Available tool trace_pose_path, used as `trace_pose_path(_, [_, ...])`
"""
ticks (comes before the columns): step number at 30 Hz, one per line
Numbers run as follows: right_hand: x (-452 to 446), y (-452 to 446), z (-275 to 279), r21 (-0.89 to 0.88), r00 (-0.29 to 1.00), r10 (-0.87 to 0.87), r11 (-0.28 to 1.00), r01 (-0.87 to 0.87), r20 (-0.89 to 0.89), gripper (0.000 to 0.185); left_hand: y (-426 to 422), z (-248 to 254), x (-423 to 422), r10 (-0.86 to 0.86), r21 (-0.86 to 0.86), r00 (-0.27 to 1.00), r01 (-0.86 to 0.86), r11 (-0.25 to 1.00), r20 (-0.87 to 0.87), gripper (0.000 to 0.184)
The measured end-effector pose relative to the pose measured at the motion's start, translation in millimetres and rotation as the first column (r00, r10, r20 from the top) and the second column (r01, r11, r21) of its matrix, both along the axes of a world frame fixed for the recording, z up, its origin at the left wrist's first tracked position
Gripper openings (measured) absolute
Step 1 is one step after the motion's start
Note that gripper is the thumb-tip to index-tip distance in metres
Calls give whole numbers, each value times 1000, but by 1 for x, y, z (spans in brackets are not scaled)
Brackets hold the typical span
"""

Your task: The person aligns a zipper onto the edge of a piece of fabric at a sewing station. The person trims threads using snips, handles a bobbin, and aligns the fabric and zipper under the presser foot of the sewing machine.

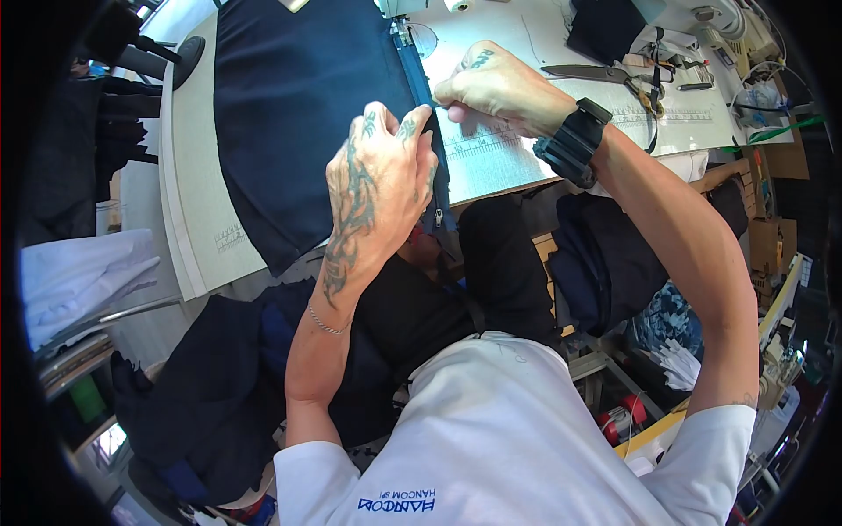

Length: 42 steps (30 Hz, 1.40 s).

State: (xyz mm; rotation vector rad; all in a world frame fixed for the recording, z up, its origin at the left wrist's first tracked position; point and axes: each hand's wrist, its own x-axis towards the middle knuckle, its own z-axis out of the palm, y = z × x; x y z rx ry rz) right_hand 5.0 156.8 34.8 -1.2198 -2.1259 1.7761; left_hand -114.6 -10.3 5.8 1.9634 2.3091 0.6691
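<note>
A dark navy fabric panel lies on the white sewing table, with a zipper along its right edge. The zipper's upper end lies near the sewing machine's presser foot, and its pull hangs at the lower end, past the table edge. My left hand is closed, its curled fingers pinching the zipper edge of the panel. Just right of the zipper, my right hand is closed in a fist above the table. Whatever its fingertips may hold is hidden.
Large scissors lie on the right of the table, beside a dark cloth piece and small tools. Printed ruler marks run along the tabletop. White folded cloth is stacked at left. Dark garments hang at right.
</note>
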Motion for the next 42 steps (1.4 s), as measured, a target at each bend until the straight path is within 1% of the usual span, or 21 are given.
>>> trace_pose_path(2, [0,2,-4,30,1000,11,999,-11,18,23,1,2,-3,-29,108,985,48,993,-170,30])
trace_pose_path(3, [-1,3,-6,23,1000,9,1000,-8,-11,19,2,1,-5,-29,107,985,48,993,-172,30])
trace_pose_path(5, [1,2,-7,14,999,8,1000,-7,-41,15,5,-2,-11,-99,219,975,143,965,-200,29])
trace_pose_path(8, [7,3,-8,18,994,40,999,-39,-106,24,6,-17,-19,-147,221,966,193,956,-211,30])
trace_pose_path(10, [13,11,-15,176,993,105,980,-94,-54,29,5,-18,-20,-148,217,967,194,957,-208,30])
trace_pose_path(11, [21,9,-10,230,997,67,972,-57,-36,34,4,-17,-21,-151,213,967,194,958,-205,31])
trace_pose_path(13, [30,7,-21,608,997,73,792,-58,0,26,0,-12,-20,-157,141,973,181,973,-168,36])
trace_pose_path(15, [42,-11,-26,765,979,149,644,13,-142,23,-1,-11,-21,-162,132,977,180,975,-140,37])
trace_pose_path(16, [45,-18,-25,846,970,216,533,-19,-114,27,0,-11,-23,-149,139,979,168,976,-139,37])
trace_pose_path(17, [46,-25,-25,850,967,227,527,-25,-112,27,0,-11,-25,-165,123,977,182,976,-137,38])
trace_pose_path(19, [46,-36,-27,913,966,249,406,-44,-64,31,0,-10,-28,-178,105,974,193,976,-137,39])
trace_pose_path(23, [45,-36,-34,938,965,256,318,-138,55,36,2,-8,-37,-231,73,966,240,968,-114,40])
trace_pose_path(24, [45,-37,-33,919,964,240,344,-193,112,37,2,-8,-40,-253,79,960,263,962,-116,40])
trace_pose_path(27, [46,-38,-34,911,960,240,347,-223,143,38,4,-7,-50,-307,78,944,317,945,-124,40])
trace_pose_path(28, [48,-42,-33,910,959,243,347,-227,146,38,4,-8,-53,-315,28,944,319,947,-92,41])
trace_pose_path(30, [53,-54,-29,950,970,207,259,-177,124,39,4,-10,-56,-319,27,939,325,945,-128,42])
trace_pose_path(31, [55,-61,-28,950,969,213,256,-181,127,39,4,-11,-57,-326,26,931,334,942,-164,43])
trace_pose_path(33, [60,-78,-30,962,973,215,236,-137,85,42,4,-14,-57,-316,24,939,322,946,-139,43])
trace_pose_path(35, [61,-86,-37,961,975,208,244,-130,79,43,3,-16,-56,-311,18,944,315,949,-113,44])
trace_pose_path(38, [61,-93,-42,959,981,169,246,-139,99,41,3,-18,-56,-310,31,940,317,948,-146,44])
trace_pose_path(42, [71,-91,-46,951,977,203,284,-124,67,40,2,-17,-55,-306,12,940,311,950,-153,44])
